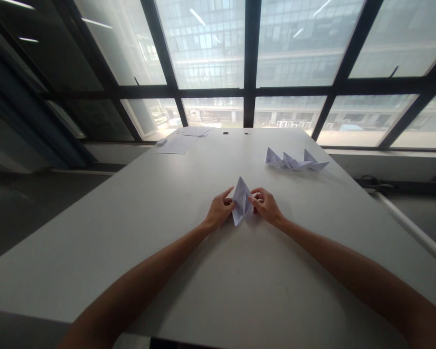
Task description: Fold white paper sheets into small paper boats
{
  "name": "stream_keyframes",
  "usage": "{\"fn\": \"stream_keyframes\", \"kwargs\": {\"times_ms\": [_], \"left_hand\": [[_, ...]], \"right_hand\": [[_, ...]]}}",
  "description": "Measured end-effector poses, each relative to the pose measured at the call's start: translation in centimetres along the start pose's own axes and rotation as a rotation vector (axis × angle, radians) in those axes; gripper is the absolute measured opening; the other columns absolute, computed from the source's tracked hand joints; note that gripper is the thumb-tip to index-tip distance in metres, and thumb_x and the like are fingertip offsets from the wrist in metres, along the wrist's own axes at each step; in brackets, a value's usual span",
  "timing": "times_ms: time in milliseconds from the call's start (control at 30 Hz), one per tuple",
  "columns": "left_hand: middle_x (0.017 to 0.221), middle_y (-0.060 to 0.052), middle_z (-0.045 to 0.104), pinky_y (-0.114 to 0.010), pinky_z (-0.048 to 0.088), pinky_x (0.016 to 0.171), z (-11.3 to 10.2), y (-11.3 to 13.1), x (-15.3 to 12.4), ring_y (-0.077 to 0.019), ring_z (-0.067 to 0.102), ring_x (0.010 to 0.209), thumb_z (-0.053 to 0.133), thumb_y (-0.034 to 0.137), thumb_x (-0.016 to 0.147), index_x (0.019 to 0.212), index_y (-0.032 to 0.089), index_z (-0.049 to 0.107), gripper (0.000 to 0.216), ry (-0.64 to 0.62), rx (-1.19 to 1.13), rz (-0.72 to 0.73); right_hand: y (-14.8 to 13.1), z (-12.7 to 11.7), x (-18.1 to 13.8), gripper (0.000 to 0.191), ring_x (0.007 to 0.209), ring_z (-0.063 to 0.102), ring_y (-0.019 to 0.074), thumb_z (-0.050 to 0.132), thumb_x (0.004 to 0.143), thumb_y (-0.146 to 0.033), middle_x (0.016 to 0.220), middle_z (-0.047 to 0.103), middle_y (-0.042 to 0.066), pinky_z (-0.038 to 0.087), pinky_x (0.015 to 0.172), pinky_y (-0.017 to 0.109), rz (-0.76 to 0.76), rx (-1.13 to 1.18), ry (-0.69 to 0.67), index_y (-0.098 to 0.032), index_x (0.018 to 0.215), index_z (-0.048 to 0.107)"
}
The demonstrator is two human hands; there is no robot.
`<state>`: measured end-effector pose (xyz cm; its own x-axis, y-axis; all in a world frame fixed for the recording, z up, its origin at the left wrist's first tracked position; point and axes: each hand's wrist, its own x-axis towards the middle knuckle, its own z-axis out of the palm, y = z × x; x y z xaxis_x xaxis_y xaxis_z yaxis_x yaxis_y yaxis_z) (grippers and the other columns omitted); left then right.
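A folded white paper, shaped like a pointed diamond with a crease down its middle, is held just above the table. On its left edge, my left hand pinches it between thumb and fingers. My right hand grips the opposite edge, its thumb on the near face and its fingers curled. The paper's far side is hidden from me. Beyond my right hand, a group of folded paper boats sits in a row.
The white table stretches away toward large windows with dark frames. Flat sheets of white paper lie at the far left, beside a small clear item. Dark round cable holes show near the far edge.
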<state>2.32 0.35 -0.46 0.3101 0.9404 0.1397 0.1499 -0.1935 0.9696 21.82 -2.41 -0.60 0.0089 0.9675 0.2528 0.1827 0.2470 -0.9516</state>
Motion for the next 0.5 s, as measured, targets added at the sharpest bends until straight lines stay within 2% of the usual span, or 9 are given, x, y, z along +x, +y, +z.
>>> {"fn": "stream_keyframes", "kwargs": {"times_ms": [133, 233, 400, 500], "left_hand": [[0.088, -0.006, 0.075, -0.022, 0.050, 0.063, 0.0, 0.0, 0.1, -0.0137, 0.065, 0.069, 0.068, 0.023, 0.079, 0.143, 0.011, 0.049, 0.068, 0.018, 0.044, 0.001], [0.085, -0.005, 0.072, -0.022, 0.050, 0.061, -0.2, 0.2, 0.1, -0.0144, 0.065, 0.068, 0.074, 0.025, 0.074, 0.135, 0.011, 0.057, 0.065, 0.002, 0.085, -0.002], [0.069, 0.002, 0.061, -0.020, 0.045, 0.052, -0.5, 0.7, -0.2, -0.0110, 0.058, 0.055, 0.073, 0.017, 0.069, 0.126, 0.011, 0.063, 0.058, 0.019, 0.191, -0.060], [0.075, 0.000, 0.062, -0.021, 0.045, 0.048, -0.9, 1.1, 0.4, -0.0113, 0.058, 0.054, 0.070, 0.029, 0.077, 0.127, 0.014, 0.061, 0.053, -0.092, 0.152, -0.143]], "right_hand": [[0.6, 0.0, 0.2, 0.036, 0.047, 0.057, 0.0120, 0.064, 0.070, -0.021, 0.061, 0.058, -0.008, 0.048, 0.044, 0.022, 0.082, 0.020, -0.041, -0.019, 0.105, 0.054], [0.7, -0.2, 0.3, 0.041, 0.044, 0.055, 0.0110, 0.061, 0.066, -0.013, 0.060, 0.059, -0.008, 0.046, 0.042, 0.021, 0.153, 0.028, -0.042, -0.019, 0.105, 0.053], [-0.3, -1.3, 0.3, 0.038, 0.041, 0.053, 0.0100, 0.060, 0.065, -0.008, 0.055, 0.057, -0.008, 0.041, 0.039, 0.019, 0.281, -0.015, -0.083, -0.018, 0.102, 0.056], [-0.6, -2.6, 0.3, 0.032, 0.046, 0.057, 0.0110, 0.062, 0.067, -0.011, 0.063, 0.065, -0.002, 0.040, 0.041, 0.019, 0.344, -0.014, -0.169, -0.015, 0.099, 0.060]]}}
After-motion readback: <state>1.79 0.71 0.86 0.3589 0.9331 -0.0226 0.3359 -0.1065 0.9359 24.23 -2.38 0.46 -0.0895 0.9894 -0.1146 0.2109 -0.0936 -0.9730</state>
